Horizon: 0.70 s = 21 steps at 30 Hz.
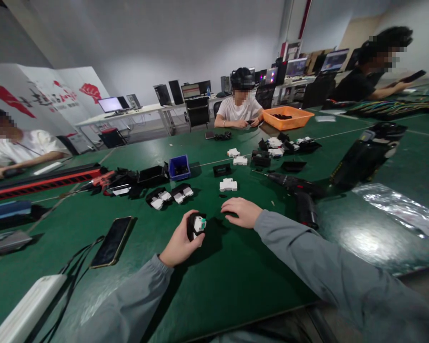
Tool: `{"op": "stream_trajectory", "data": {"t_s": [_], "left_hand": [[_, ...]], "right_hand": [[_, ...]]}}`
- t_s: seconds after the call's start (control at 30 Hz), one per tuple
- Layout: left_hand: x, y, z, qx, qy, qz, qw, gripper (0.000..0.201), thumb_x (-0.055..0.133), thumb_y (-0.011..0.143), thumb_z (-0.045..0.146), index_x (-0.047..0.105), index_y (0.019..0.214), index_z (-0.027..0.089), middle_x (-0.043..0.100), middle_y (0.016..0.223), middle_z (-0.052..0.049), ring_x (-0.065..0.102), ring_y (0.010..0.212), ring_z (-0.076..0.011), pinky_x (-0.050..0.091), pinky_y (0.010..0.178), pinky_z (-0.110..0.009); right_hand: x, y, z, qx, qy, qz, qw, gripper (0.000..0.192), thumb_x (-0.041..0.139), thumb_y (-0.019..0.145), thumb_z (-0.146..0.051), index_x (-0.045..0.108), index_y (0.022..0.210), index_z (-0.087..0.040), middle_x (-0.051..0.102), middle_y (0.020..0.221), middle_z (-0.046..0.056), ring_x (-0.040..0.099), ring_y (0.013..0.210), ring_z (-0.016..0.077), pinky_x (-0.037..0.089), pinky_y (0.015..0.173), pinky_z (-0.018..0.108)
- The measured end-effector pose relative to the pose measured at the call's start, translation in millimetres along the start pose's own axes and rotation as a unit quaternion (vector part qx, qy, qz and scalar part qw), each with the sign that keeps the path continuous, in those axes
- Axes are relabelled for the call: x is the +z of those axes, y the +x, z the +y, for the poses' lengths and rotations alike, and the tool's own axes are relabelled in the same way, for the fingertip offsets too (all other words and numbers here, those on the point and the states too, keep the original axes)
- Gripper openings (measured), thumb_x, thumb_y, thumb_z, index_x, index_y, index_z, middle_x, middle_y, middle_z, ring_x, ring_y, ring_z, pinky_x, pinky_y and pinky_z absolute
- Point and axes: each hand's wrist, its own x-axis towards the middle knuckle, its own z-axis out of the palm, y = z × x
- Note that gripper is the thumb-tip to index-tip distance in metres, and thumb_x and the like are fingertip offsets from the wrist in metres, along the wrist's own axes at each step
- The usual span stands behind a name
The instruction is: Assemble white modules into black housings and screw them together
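Note:
My left hand (pixel 180 243) is closed around a small black part with a white and green insert (pixel 196 225), held just above the green table (pixel 207 286). Palm down on the table lies my right hand (pixel 241 212), its fingers over a small black piece that is mostly hidden. A white plastic block (pixel 228 185) sits just beyond the right hand. Two black housings with white inserts (pixel 169 195) lie beyond the left hand. Both sleeves are grey.
A phone (pixel 112 241) with a cable lies left. A black power screwdriver (pixel 300 190) rests to the right, a blue bin (pixel 179 167) and more black and white parts (pixel 271 150) beyond. An orange tray (pixel 288 116) stands before a seated person; other people sit left and far right.

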Motion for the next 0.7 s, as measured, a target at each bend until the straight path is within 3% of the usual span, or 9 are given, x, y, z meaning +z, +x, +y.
{"op": "stream_trajectory", "data": {"t_s": [0.1, 0.23, 0.33, 0.43, 0.7], "left_hand": [[-0.7, -0.4, -0.1, -0.009, -0.001, -0.005, 1.000, 0.061, 0.061, 0.085, 0.028, 0.032, 0.138, 0.021, 0.057, 0.126, -0.010, 0.060, 0.110, -0.0251, 0.048, 0.097, -0.041], [-0.9, -0.5, -1.0, 0.003, 0.001, -0.003, 1.000, 0.061, 0.062, 0.084, 0.028, 0.033, 0.138, 0.021, 0.057, 0.126, -0.010, 0.060, 0.110, -0.0249, 0.048, 0.098, -0.041], [-1.2, -0.5, -1.4, -0.001, -0.001, -0.004, 1.000, 0.061, 0.061, 0.084, 0.028, 0.033, 0.138, 0.021, 0.057, 0.125, -0.010, 0.060, 0.109, -0.0244, 0.048, 0.099, -0.042], [-1.7, -0.4, -1.4, -0.002, -0.002, -0.006, 1.000, 0.061, 0.061, 0.084, 0.030, 0.033, 0.138, 0.021, 0.056, 0.124, -0.010, 0.060, 0.107, -0.0242, 0.048, 0.099, -0.043], [-3.5, -0.4, -1.3, 0.009, -0.007, -0.003, 1.000, 0.063, 0.063, 0.084, 0.032, 0.034, 0.138, 0.019, 0.057, 0.119, -0.010, 0.059, 0.104, -0.0234, 0.048, 0.096, -0.041]], "right_hand": [[-4.2, 1.7, 13.3, 0.060, -0.040, 0.026, 0.997, 0.022, 0.055, 0.091, -0.022, 0.069, 0.107, -0.017, 0.069, 0.111, 0.010, 0.061, 0.107, 0.0224, 0.047, 0.095, 0.038], [-5.8, -0.3, 11.9, 0.122, -0.087, 0.051, 0.987, 0.022, 0.055, 0.092, -0.022, 0.067, 0.110, -0.017, 0.066, 0.107, 0.010, 0.060, 0.102, 0.0229, 0.048, 0.090, 0.036], [-13.8, -4.7, 15.9, 0.161, -0.102, 0.048, 0.981, 0.026, 0.061, 0.088, -0.028, 0.063, 0.112, -0.018, 0.063, 0.109, 0.010, 0.061, 0.097, 0.0225, 0.048, 0.083, 0.033], [-22.2, -9.0, 24.3, 0.205, -0.105, 0.035, 0.973, 0.019, 0.063, 0.086, -0.030, 0.062, 0.101, -0.018, 0.063, 0.100, 0.008, 0.061, 0.085, 0.0199, 0.046, 0.072, 0.030], [-20.4, -8.7, 28.2, 0.195, -0.100, 0.007, 0.976, 0.006, 0.060, 0.085, -0.025, 0.061, 0.087, -0.019, 0.063, 0.088, 0.004, 0.058, 0.075, 0.0163, 0.040, 0.064, 0.027]]}}
